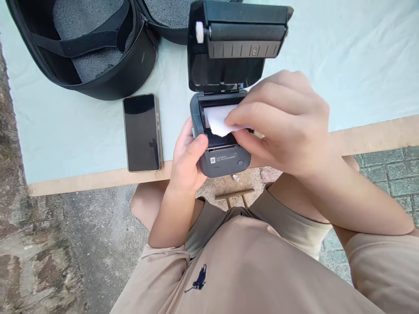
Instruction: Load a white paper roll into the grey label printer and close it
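A small dark grey portable printer [225,165] is held over the front edge of the table, its black lid [225,74] swung up and a black roller showing inside the lid. My left hand [190,161] grips the printer's left side, thumb on its near left corner. Over the open paper bay, my right hand [284,117] pinches the torn-edged end of the white paper [218,122] between thumb and fingers. The paper lies partly in the bay; my fingers cover its right part. A power button and a small printed label show on the printer's front.
A smartphone [142,133] with a dark screen lies left of the printer. Behind it stands an unzipped black case [131,74] with grey foam and a strap. The table's wooden edge [373,133] runs in front, my knees below it.
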`<move>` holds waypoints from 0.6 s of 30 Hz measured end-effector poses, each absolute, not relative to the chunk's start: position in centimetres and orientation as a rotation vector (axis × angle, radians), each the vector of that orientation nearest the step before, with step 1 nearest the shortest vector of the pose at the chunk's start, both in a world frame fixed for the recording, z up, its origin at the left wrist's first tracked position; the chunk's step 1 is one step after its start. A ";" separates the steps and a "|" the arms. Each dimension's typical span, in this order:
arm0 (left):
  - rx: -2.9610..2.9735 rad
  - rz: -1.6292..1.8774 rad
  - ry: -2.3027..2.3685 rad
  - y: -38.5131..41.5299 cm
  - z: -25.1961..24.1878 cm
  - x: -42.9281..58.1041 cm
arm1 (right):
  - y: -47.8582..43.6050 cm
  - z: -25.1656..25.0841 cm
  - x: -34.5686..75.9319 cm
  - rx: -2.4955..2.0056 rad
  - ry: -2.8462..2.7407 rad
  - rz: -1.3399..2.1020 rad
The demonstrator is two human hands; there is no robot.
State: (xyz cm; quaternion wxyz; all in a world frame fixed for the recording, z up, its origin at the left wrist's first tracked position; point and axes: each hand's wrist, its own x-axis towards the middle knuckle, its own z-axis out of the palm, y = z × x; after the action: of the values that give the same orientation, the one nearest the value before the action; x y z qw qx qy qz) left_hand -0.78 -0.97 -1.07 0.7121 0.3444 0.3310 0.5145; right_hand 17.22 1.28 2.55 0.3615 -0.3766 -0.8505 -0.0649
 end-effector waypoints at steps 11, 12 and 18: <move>0.832 1.229 0.705 -0.4 -3.1 -0.8 | 0.1 2.8 16.9 -0.749 -2.286 -0.024; 0.839 1.230 0.704 -0.3 -3.2 -0.9 | 0.0 2.8 16.9 -0.743 -2.252 -0.052; 0.831 1.208 0.677 -0.4 -2.7 -1.1 | 0.1 2.8 17.0 -0.758 -2.329 -0.012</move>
State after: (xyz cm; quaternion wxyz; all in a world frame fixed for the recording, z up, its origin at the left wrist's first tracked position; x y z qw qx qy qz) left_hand -1.14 -0.45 -2.68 0.6912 0.3720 0.3028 0.5405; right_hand 16.97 0.11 2.78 0.3392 -0.2911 -0.8945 -0.0047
